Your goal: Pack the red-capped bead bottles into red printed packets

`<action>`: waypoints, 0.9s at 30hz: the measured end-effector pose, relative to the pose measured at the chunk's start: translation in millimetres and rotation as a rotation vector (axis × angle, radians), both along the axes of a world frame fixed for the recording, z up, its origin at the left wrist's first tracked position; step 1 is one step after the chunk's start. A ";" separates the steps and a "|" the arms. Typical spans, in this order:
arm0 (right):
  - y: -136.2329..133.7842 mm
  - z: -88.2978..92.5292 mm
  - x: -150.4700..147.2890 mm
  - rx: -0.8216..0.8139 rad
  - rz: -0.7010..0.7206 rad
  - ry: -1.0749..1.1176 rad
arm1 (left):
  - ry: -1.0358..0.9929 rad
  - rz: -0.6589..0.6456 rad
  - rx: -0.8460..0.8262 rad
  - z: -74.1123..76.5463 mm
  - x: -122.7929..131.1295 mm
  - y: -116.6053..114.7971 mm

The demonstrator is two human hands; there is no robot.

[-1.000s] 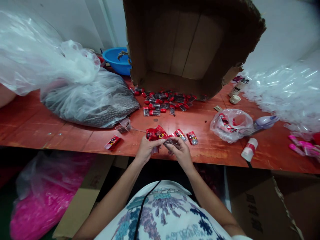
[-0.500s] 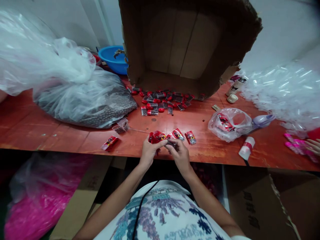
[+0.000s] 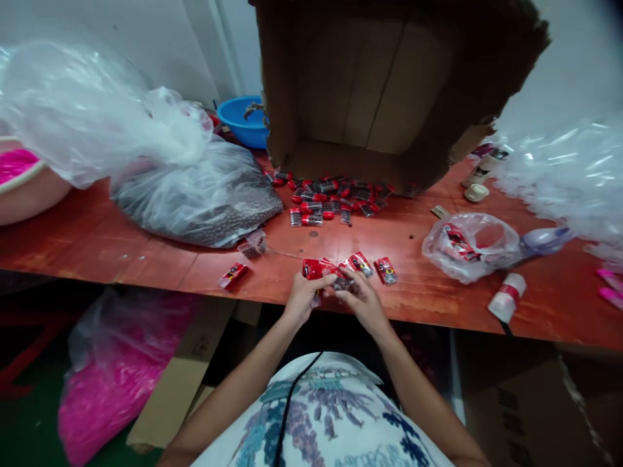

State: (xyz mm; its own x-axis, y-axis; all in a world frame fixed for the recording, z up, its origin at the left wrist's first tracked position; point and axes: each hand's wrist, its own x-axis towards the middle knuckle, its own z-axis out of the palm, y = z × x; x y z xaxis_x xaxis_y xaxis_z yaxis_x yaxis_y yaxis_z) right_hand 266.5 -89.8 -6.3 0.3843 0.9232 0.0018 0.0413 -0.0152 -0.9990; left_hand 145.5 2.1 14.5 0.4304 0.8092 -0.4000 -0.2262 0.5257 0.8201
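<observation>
My left hand (image 3: pixel 302 297) is closed on red printed packets (image 3: pixel 317 268) at the table's front edge. My right hand (image 3: pixel 364 302) pinches a small clear container of dark beads (image 3: pixel 342 283), close against those packets. Its exact shape is partly hidden by my fingers. Just beyond my right hand lie a few red printed packs, one of them a flat pack (image 3: pixel 385 270) off to the right. Another red pack (image 3: pixel 233 275) rests on the left. Farther back, several small red-capped bottles (image 3: pixel 311 207) with dark contents lie in a loose heap.
A torn cardboard box (image 3: pixel 370 84) stands open behind the heap. Left is a clear bag of dark beads (image 3: pixel 204 201) with a small scoop (image 3: pixel 253 244). Right are a plastic bag (image 3: pixel 496 259), a white roll (image 3: pixel 507 297) and a large clear bag (image 3: pixel 574 181). A blue basin (image 3: pixel 246 123) sits behind.
The view has swung left, so the things appear farther right. Both hands stay together near the table edge, and the dark beads between my fingers show more now.
</observation>
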 end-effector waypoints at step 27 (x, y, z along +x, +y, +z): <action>75.5 -23.4 216.1 -0.273 -0.359 -0.812 | 0.189 0.005 0.134 -27.2 31.6 11.5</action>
